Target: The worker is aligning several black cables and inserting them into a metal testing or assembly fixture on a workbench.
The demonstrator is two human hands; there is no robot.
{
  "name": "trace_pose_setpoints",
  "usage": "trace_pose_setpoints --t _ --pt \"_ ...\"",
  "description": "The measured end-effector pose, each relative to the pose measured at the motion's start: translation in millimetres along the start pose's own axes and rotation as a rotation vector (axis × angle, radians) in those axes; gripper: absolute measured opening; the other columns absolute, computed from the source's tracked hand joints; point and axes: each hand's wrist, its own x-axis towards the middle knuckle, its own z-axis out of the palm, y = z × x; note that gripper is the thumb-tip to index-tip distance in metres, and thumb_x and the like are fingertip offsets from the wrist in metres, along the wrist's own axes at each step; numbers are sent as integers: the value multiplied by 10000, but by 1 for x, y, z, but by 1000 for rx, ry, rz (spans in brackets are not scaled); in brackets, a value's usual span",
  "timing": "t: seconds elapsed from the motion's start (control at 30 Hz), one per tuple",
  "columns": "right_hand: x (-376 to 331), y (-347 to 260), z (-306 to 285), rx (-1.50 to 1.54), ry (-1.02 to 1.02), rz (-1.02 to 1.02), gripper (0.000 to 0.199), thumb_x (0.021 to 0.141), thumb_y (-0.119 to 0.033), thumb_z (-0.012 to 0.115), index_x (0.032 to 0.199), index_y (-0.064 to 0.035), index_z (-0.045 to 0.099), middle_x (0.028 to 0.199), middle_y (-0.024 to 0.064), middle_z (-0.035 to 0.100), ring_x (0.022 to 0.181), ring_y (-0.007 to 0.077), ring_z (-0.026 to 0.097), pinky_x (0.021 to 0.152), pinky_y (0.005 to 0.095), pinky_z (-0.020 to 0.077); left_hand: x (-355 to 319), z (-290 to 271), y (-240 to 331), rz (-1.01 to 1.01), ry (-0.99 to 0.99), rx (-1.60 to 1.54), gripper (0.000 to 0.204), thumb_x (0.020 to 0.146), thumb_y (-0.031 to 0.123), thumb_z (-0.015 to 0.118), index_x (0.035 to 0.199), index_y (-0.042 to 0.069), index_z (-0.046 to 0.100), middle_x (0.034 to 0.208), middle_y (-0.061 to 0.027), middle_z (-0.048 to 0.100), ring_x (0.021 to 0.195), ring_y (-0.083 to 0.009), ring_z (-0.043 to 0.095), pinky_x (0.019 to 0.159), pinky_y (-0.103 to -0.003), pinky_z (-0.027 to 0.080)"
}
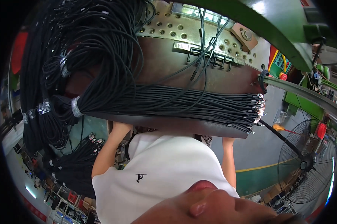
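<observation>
Both my forearms go under the near edge of a dark brown tabletop (164, 125). My left forearm (114, 143) meets it left of my body, my right forearm (228, 156) near its right end. The tabletop hides both hands, so what they touch cannot be seen. On top lies a long row of black cables (168, 100), their metal-tipped connectors (258, 108) at the right edge. Clear wrapping (76, 107) binds these cables at the left. Beyond, several thin black cables hang across a metal fixture (213, 56) with small black clamps.
Large bundles of black cable (97, 44) pile up at the far left. More cable bundles (75, 160) hang below, left of my body. A perforated metal plate (164, 24) and green machine frame (280, 30) stand behind. At right are a red button (283, 76) and a caged fan (306, 164).
</observation>
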Motion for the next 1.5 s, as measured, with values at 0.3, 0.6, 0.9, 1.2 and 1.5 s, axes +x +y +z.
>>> trace_pose_setpoints --t 0.3,0.6,0.9,1.2,1.5 --pt "12 -1 0 -123 53 -137 473 870 -90 605 1298 40 450 1298 180 500 1179 296 469 1034 383 342 1 2 -4 66 73 55 390 832 195 565 1187 38 601 1259 -204 548 1198 -388 470 1047 -460 329" --pt "18 -96 -51 -765 -212 -103 242 808 -86 653 1039 -16 645 972 159 648 896 318 618 828 399 487 6 -41 53 40 -213 59 372 831 261 581 1140 58 628 1096 -176 633 1048 -370 572 926 -430 444" --pt "168 -234 -28 -611 -66 -1015 232 788 -133 684 1001 -59 626 977 106 624 879 310 601 765 370 483 39 -67 211 887 -404 -546 442 920 264 547 1256 -21 508 1295 -173 522 1186 -327 501 1019 -387 394" --pt "92 -31 -112 -149 594 -101 285 878 -45 549 1149 28 503 1135 130 511 1064 242 518 921 337 410 1 -14 59 -10 -86 111 298 884 266 532 1055 56 656 1032 -174 647 962 -371 605 855 -435 473" --pt "35 12 -43 -381 76 -241 308 812 -91 608 1103 7 589 1045 173 609 989 347 565 890 424 438 5 -31 60 200 -288 43 361 886 281 557 1130 20 607 1150 -184 603 1068 -383 552 938 -442 420"
